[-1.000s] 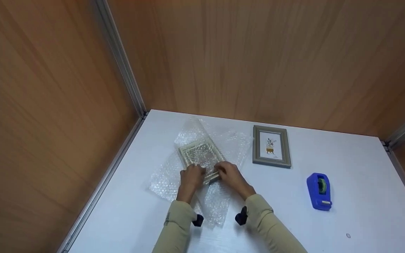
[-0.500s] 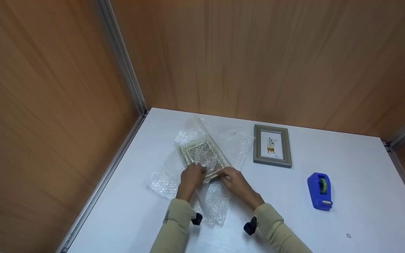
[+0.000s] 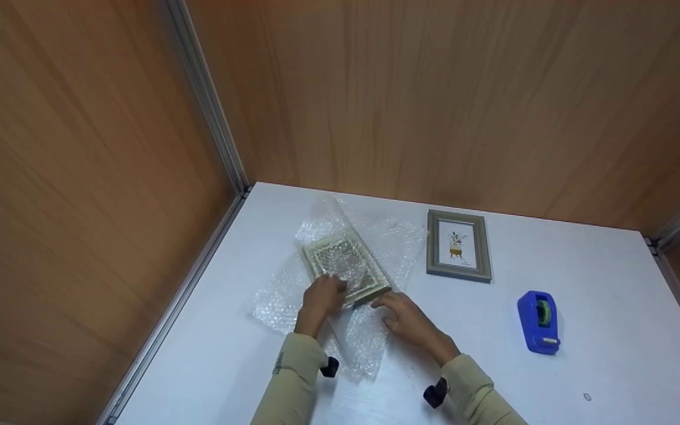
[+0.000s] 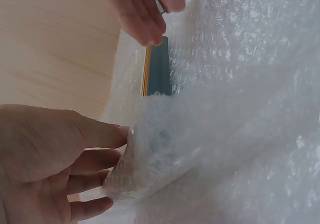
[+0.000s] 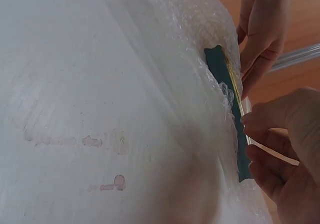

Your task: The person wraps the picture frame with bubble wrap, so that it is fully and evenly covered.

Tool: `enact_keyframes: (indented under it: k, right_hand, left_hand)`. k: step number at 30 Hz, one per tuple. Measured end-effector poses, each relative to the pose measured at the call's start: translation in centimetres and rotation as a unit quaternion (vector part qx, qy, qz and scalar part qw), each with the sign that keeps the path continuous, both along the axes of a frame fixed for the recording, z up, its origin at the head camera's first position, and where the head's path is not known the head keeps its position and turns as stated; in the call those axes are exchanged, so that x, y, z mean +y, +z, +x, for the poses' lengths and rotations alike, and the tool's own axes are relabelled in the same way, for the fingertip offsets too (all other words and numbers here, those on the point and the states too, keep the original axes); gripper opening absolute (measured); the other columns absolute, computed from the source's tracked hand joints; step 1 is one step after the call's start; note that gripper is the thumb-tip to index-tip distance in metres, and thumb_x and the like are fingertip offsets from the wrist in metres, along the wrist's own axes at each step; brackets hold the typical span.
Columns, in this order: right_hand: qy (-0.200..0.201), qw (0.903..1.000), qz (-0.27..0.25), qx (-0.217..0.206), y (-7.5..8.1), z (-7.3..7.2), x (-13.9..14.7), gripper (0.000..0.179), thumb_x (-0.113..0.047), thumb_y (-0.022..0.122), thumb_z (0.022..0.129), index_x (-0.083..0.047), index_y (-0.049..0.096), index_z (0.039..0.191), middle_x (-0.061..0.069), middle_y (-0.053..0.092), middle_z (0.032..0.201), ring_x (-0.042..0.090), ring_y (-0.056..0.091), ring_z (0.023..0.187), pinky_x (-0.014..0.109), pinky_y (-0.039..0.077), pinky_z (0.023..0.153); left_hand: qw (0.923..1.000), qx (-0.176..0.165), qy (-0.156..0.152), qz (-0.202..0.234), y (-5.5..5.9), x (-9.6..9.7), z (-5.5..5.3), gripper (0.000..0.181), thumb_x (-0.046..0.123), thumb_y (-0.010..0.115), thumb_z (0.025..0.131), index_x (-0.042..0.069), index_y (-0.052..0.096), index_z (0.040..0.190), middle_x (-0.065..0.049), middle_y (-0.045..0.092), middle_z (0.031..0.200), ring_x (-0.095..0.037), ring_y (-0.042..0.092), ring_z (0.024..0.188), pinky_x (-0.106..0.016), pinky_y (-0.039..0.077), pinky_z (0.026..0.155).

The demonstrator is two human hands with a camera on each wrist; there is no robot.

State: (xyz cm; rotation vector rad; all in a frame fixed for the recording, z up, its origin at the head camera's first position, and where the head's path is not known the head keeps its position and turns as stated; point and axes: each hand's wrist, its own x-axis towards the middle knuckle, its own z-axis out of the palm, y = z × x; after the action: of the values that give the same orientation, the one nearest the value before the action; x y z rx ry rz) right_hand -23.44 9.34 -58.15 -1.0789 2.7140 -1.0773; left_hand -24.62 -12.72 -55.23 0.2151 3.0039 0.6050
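Observation:
A picture frame with a pale patterned border lies slanted on the table, bubble wrap beneath it and partly folded over it. My left hand pinches the wrap at the frame's near left; thumb and fingers close on the plastic in the left wrist view. Just off the near right corner is my right hand, its fingers loosely bent. In the right wrist view, the right hand has its fingertips beside the frame's bare dark green edge; whether they touch it is unclear.
A second, grey-brown picture frame with a plant picture lies to the right of the wrap. Farther right stands a blue tape dispenser. Wooden panels enclose the white table at the back and sides.
My right hand has drawn back right and nearer from the frame's corner, uncovering it. My left hand stays in about the same place on the wrap.

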Motion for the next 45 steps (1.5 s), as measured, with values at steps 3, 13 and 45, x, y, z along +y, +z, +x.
enact_keyframes:
  k: [3,13,45]
  right_hand:
    - [0.007,0.9997,0.017,0.013,0.0,0.4,0.5,0.035,0.001,0.063,0.079,-0.011,0.062,0.112,0.008,0.057,0.118,0.026,0.047,0.116,0.043,0.039,0.098]
    - [0.027,0.9975,0.064,0.016,-0.1,1.1,1.8,0.043,-0.001,0.064,0.080,-0.011,0.057,0.121,0.009,0.048,0.130,0.028,0.040,0.124,0.045,0.034,0.103]
    - [0.032,0.9932,-0.085,0.073,0.8,-1.4,-0.8,0.016,-0.022,0.063,0.087,-0.012,0.071,0.097,-0.005,0.069,0.094,0.010,0.063,0.087,0.031,0.051,0.078]
  left_hand:
    - [0.9999,-0.007,-0.004,0.006,0.1,-0.1,-0.1,0.015,0.014,0.059,0.088,0.010,0.069,0.099,-0.007,0.059,0.090,-0.026,0.054,0.088,-0.042,0.048,0.071]
    - [0.9997,-0.023,-0.011,0.002,0.3,-0.3,-0.3,0.006,0.009,0.060,0.085,0.011,0.066,0.083,-0.006,0.061,0.089,-0.025,0.057,0.084,-0.038,0.048,0.060]
    - [0.9879,-0.115,-0.016,0.103,1.8,-1.7,-0.7,0.027,0.007,0.051,0.092,0.006,0.063,0.117,-0.012,0.061,0.117,-0.030,0.053,0.112,-0.043,0.043,0.095]
